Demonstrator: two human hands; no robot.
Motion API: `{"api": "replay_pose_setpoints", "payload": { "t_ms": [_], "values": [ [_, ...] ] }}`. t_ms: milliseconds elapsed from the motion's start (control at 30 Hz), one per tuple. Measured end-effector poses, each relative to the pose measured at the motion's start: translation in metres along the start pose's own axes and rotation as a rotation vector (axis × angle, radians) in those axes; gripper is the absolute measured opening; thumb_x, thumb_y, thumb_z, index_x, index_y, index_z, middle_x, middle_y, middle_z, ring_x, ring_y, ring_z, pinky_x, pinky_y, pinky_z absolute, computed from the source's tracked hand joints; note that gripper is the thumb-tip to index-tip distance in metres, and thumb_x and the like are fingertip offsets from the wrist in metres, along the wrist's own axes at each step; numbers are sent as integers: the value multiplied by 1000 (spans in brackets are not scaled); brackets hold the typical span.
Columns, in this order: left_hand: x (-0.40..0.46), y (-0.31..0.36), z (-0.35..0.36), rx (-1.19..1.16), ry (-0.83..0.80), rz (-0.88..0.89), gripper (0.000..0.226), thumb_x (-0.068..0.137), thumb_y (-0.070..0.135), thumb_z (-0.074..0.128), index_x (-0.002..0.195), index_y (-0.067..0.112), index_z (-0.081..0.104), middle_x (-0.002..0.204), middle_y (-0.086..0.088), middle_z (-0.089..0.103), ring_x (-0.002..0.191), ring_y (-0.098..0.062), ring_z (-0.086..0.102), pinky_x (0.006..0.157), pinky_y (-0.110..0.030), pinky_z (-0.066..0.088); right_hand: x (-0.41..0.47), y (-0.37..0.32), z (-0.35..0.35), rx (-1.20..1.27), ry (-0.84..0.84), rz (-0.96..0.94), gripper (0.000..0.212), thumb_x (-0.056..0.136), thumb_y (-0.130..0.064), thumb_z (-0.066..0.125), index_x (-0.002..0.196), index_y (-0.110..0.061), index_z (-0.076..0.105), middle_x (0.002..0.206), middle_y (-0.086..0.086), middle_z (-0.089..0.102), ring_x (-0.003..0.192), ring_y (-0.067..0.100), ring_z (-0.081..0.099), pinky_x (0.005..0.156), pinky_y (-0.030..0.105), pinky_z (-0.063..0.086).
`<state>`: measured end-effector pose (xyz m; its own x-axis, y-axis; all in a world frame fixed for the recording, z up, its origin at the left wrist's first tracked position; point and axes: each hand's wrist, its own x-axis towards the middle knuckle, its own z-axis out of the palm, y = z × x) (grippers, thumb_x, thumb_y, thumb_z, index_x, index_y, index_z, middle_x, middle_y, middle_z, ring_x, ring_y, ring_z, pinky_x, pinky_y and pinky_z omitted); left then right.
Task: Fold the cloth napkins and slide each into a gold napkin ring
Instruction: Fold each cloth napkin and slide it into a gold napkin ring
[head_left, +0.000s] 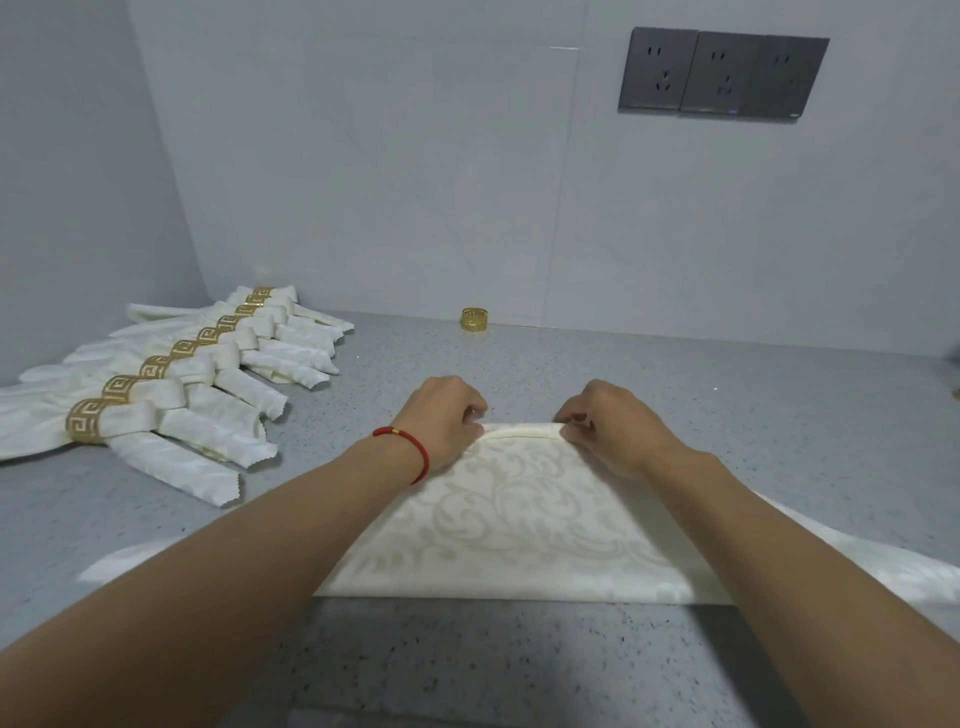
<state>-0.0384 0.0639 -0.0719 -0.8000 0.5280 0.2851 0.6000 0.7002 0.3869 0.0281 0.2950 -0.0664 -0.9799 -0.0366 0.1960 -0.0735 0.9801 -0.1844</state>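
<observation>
While both your forearms reach straight out toward twelve o'clock, your left hand (448, 415) and right hand (605, 421) sit knuckles-up at the far tip of the cream napkin (519, 525). Each hand's fingers are curled and pinch the rolled far edge of the cloth, the left at its left end, the right at its right end, with a short stretch of the fold showing between them. A red cord bracelet (410, 451) circles your left wrist.

The napkin lies on the speckled grey desk (649, 374), narrowing toward the pinched tip and widening toward you; its pale scroll pattern faces up, and its outer parts spread out under both forearms toward the desk's near edge.

At about ten o'clock, well apart from your hands, a row of finished napkins (171, 395) lies overlapping along the desk, each held in a gold ring with a key-fret pattern (85, 422). A loose gold napkin ring (474, 318) stands at twelve o'clock, just beside the wall.

Up at one o'clock on the wall hang three dark grey socket plates (722, 73) side by side; any lettering on them is too small to read.
</observation>
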Motion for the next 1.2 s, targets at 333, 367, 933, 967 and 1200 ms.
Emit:
{"api": "replay_pose_setpoints", "payload": {
  "t_ms": [333,367,933,967,1200],
  "values": [
    [-23,9,-4,543,6,285,25,84,2,56,88,26,59,87,8,55,86,-17,49,77,-34,34,-23,-8,-5,-481,87,-340,18,99,-13,52,113,-22,56,107,-3,59,97,20,56,83,33,39],
    [-26,9,-4,532,-4,281,22,84,4,54,87,24,60,88,6,56,85,-18,51,75,-33,34,-26,-7,-5,-477,77,-344,20,98,-11,52,114,-22,58,108,-3,60,97,20,56,84,33,40],
    [-36,17,-11,518,25,225,17,89,5,54,90,21,58,91,5,59,93,-19,49,77,-33,35,-39,-9,-2,-372,192,-291,12,94,-12,58,98,-24,59,96,-7,59,90,18,52,72,30,30],
    [-41,19,-13,565,-2,287,20,87,2,54,91,21,59,90,5,59,94,-18,47,75,-32,32,-43,-7,-3,-396,161,-330,13,93,-11,57,96,-24,57,94,-7,57,87,17,50,72,30,29],
    [-48,12,-15,177,-40,97,36,72,-6,45,53,20,31,56,-2,29,55,-22,29,53,-35,31,-54,-2,-9,152,29,-73,16,95,-17,60,97,-25,74,97,-16,69,91,5,62,81,24,49]
  ]
}}
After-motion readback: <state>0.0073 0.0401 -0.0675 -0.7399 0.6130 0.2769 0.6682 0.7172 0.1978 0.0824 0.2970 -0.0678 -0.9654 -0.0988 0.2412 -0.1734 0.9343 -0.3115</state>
